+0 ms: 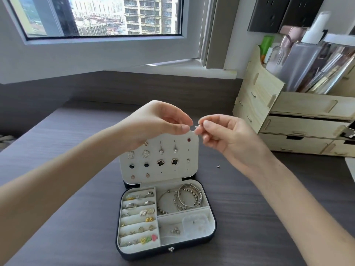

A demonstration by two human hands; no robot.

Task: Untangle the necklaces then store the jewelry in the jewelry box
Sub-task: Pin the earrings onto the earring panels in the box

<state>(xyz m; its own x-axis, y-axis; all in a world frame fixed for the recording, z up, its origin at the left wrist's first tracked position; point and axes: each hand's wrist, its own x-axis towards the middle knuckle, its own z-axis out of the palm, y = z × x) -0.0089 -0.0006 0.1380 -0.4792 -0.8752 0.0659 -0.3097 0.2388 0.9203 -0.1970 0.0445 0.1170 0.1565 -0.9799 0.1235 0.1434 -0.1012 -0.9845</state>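
Note:
An open dark jewelry box lies on the dark table. Its upright pale lid panel carries several pairs of stud earrings. The base holds rings and small earrings in rolls at the left, silver bangles at the upper right and a clear small case at the lower right. Above the lid's top edge my right hand pinches a tiny silver earring between thumb and forefinger. My left hand meets it fingertip to fingertip, thumb and forefinger closed at that same piece. No necklace is visible.
A second tiny silver stud lies loose on the table right of the lid. A pale wooden drawer organizer with bottles and cosmetics stands at the right. A window and its sill run behind the table.

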